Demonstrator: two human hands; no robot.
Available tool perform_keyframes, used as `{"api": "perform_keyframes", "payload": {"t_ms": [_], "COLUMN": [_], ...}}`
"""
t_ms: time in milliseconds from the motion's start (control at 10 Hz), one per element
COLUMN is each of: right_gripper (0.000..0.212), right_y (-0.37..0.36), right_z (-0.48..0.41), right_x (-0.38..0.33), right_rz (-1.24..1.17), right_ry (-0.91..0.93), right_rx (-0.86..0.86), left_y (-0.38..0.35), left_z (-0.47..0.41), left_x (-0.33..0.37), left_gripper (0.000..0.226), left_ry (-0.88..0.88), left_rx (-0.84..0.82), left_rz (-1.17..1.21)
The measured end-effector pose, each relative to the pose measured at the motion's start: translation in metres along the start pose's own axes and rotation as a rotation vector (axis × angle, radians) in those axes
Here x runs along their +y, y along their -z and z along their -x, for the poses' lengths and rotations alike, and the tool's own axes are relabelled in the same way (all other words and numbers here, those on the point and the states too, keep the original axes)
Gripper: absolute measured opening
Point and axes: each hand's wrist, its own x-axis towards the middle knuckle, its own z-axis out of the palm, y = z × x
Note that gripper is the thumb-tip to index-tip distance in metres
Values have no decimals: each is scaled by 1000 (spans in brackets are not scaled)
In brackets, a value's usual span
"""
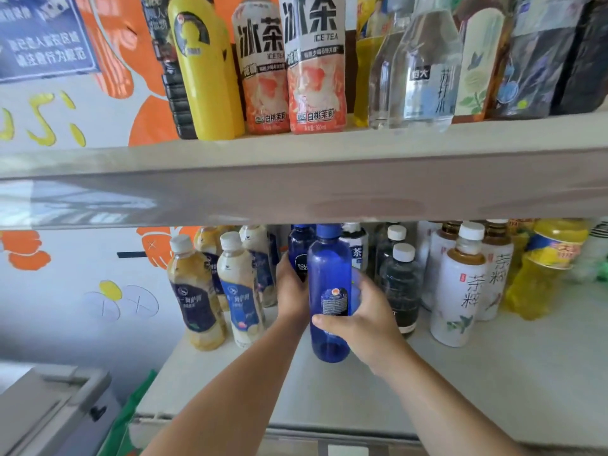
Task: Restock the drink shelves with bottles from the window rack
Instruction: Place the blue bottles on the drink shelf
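From the head camera, the front edge of the upper shelf (296,179) runs across the whole picture as a thick grey band, low over the caps of the bottles on the lower shelf (493,373). The lower shelf has bare surface along its front, widest at the right, and a gap between the milk tea bottles (241,287) on my left and the dark bottle (403,284) on my right. Both my hands work in that gap. White tea bottles (459,291) and a yellow bottle (543,268) stand further right. Below the shelf's left corner are a grey cabinet (49,409) and something green (131,416).

The upper shelf's edge cuts off the cap tops at the back of the lower row. The picture's top edge cuts the necks of the ice tea bottles (316,67) and clear water bottles (424,67) above. The back rows are dim, and I cannot read their labels.

My right hand (358,324) is wrapped round the front blue bottle (329,268) low on its body, thumb across the front under the small label, with the fingers hidden behind it. The bottle is upright with its base at the shelf surface, though I cannot tell if it touches. My left hand (292,291) reaches further in and grips the rear blue bottle (299,248) from its left side. That bottle stands just behind the front one. Both forearms come up from the bottom edge and converge toward the gap.
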Motion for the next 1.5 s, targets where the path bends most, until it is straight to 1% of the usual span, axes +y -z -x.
{"api": "perform_keyframes", "payload": {"t_ms": [100,200,300,400,500,600,700,800,900,1000,1100,1200,1300,1400,1500], "right_gripper": [66,59,49,43,55,74,72,48,24,22,31,28,27,9,30], "right_y": [-3,-7,-13,-21,-33,-46,-50,-52,-55,-51,-48,-48,-44,-36,-27], "right_z": [-5,-8,-7,-4,-5,-6,-7,-4,1,2,2,-1,-3,-1,2], "right_x": [3,1,-2,-8,-13,-15,-14,-14,-16,-20,-22,-17,-6,3,10], "right_rz": [-44,-77,-152,-265,-271,-238,-207,-145,-119,-96,-131,-99,-19,107,108], "right_ry": [-19,-21,-33,-65,-59,-72,-67,-19,8,7,-3,16,51,113,139], "right_rx": [13,33,35,20,26,89,150,120,125,94,11,22,154,241,255], "left_y": [-1,1,12,26,37,44,50,54,58,62,63,61,59,58,53], "left_z": [6,34,46,59,76,85,89,95,99,102,103,103,97,89,83], "left_x": [21,47,47,49,63,71,72,69,67,68,69,67,59,52,48], "left_gripper": [86,56,19,18,30,39,39,47,46,35,22,20,34,56,45], "left_ry": [-41,-41,-54,-20,34,121,224,252,183,67,-52,-117,-125,-110,-105], "left_rx": [-27,-27,37,26,-72,-161,-183,-190,-184,-285,-320,-222,-112,-80,-72], "left_rz": [-61,-153,-269,-220,-29,168,309,366,344,310,228,130,31,-72,-102]}}
